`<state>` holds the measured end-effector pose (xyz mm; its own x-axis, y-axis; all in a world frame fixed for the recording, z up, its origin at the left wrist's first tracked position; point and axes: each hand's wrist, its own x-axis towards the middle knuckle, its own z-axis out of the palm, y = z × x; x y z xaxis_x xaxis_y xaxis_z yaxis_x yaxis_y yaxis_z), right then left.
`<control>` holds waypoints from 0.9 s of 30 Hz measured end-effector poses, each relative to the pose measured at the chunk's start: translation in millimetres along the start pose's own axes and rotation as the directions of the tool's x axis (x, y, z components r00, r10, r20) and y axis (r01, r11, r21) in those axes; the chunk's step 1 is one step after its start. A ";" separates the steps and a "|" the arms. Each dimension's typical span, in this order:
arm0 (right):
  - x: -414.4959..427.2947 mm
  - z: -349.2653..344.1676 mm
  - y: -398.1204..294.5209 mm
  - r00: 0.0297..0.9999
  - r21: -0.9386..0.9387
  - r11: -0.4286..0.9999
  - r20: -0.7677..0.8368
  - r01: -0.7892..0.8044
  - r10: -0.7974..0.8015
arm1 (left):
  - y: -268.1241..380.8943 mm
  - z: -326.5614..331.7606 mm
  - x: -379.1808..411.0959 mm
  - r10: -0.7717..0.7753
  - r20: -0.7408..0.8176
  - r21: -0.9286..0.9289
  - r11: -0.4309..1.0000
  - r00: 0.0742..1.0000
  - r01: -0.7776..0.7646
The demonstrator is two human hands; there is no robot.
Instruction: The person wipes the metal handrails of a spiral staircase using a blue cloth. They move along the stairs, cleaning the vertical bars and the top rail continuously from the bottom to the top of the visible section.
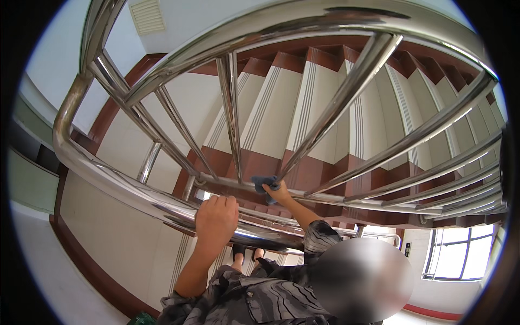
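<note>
My left hand (pixel 217 217) is closed over the thick stainless steel handrail (pixel 134 193) in front of my body. Beyond it, my right hand (pixel 280 193) reaches past the rail and holds a blue-grey cloth (pixel 263 183). The cloth is pressed around the foot of a slanting steel baluster (pixel 325 118), just above the lower rail (pixel 321 198). Part of the cloth hangs below my fingers.
Stair treads (pixel 276 105) with dark red edging lie behind the balusters. An upper curved rail (pixel 276 30) arches overhead in view. My feet (pixel 239 258) stand on steps below the handrail. A barred window (pixel 459 252) is at the right, a wall vent (pixel 147 16) at the upper left.
</note>
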<state>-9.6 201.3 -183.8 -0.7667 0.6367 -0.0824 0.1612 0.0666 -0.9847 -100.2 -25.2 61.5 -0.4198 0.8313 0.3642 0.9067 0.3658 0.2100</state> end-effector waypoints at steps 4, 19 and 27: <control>4.1 -1.4 11.3 0.995 -0.016 0.997 0.068 -0.077 0.078 | 2.0 -3.6 1.1 -0.016 -0.008 0.011 1.000 1.000 0.016; -83.0 -17.5 -154.8 0.985 0.271 0.948 0.098 -0.164 0.143 | 2.8 -13.1 -5.7 0.105 -0.246 -0.231 0.959 0.964 -0.163; -28.7 35.3 -322.3 0.848 0.195 0.826 -0.172 0.529 -0.502 | -41.5 -41.4 -12.1 0.047 -0.392 -0.001 0.999 0.919 -0.051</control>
<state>-61.5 134.4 130.5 -0.6241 0.6383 0.4506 -0.3935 0.2415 -0.8871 -134.5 -67.7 85.9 -0.3592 0.6168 0.7004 0.9270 0.3223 0.1915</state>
